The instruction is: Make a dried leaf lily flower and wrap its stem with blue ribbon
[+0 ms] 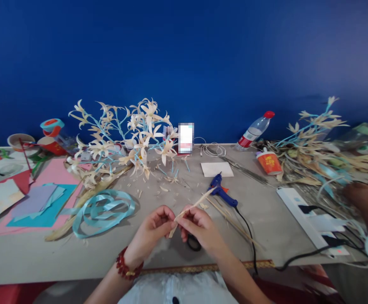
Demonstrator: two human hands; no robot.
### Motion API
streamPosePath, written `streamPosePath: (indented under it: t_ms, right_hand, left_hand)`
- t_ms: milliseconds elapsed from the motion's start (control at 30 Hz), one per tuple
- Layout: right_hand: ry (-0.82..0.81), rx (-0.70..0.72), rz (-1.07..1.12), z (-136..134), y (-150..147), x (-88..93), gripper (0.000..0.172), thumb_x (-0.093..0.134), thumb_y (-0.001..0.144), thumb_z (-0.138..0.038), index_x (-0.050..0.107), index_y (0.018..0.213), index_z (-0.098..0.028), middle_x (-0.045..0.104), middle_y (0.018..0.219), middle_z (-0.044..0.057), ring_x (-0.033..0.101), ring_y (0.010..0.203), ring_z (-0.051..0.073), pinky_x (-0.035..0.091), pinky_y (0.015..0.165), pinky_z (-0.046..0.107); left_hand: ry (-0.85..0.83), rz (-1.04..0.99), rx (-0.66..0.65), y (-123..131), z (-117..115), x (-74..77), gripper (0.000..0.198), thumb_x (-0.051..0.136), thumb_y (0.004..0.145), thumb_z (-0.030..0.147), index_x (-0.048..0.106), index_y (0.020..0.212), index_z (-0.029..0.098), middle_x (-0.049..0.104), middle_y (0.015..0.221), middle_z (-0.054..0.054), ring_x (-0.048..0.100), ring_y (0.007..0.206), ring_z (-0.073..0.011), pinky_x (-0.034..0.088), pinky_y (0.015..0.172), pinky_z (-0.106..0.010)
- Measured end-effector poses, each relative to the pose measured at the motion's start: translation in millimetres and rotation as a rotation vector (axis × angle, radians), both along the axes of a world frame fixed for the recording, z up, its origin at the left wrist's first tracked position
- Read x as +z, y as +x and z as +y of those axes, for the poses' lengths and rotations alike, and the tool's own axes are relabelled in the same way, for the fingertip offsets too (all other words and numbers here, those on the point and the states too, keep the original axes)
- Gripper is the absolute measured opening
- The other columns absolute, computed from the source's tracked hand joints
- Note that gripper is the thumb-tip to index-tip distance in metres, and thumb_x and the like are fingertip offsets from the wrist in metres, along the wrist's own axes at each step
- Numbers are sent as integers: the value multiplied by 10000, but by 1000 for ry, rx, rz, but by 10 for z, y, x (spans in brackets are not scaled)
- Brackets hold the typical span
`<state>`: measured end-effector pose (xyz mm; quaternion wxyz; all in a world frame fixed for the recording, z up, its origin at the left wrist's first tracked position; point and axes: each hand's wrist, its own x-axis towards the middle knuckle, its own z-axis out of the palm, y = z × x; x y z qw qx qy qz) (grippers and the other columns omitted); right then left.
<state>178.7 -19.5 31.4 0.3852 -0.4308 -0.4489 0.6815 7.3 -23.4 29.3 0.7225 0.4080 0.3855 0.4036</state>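
Observation:
Both of my hands meet at the table's near edge. My left hand point(152, 232), with a red bead bracelet point(125, 267) on the wrist, pinches the lower end of a thin pale straw strip point(194, 204). My right hand point(201, 230) is closed on the same strip just beside it. The strip slants up to the right, towards a blue glue gun point(221, 192) lying on the table. A black ring-shaped thing point(193, 243) shows under my right hand.
A branch of pale straw flowers on blue stems point(130, 135) and a blue ribbon coil point(103, 209) lie left of centre. Coloured paper sheets point(35, 202) are far left. A water bottle point(255, 130), glue bottle point(269, 162), power strip point(310, 221) and another person's arm point(364, 202) are right.

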Motion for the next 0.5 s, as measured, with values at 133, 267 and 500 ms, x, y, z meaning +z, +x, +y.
streamPosePath:
  t_ms: [133, 267, 500]
  right_hand:
    - [14, -16, -9, 5, 60, -11, 319, 714, 798, -462, 575, 746, -179, 570, 627, -48, 561, 490, 96, 462, 494, 219]
    - [34, -51, -28, 10, 84, -7, 333, 710, 796, -476, 548, 760, -187, 578, 600, -48, 557, 484, 100, 468, 498, 223]
    - [57, -49, -29, -9, 62, -11, 307, 702, 804, -456, 542, 773, -196, 566, 615, -51, 559, 501, 105, 477, 503, 228]
  left_hand:
    - [7, -21, 67, -60, -2, 6, 169, 739, 793, 260, 602, 798, 161, 539, 737, 21, 475, 604, -83, 389, 575, -207]
    - [40, -28, 164, -103, 4, 76, 145, 717, 807, 259, 625, 882, 177, 573, 831, 1, 532, 644, -101, 437, 621, -233]
    - [84, 104, 32, -35, 14, 107, 155, 710, 815, 295, 633, 797, 162, 592, 706, 6, 539, 668, -125, 429, 655, -240]
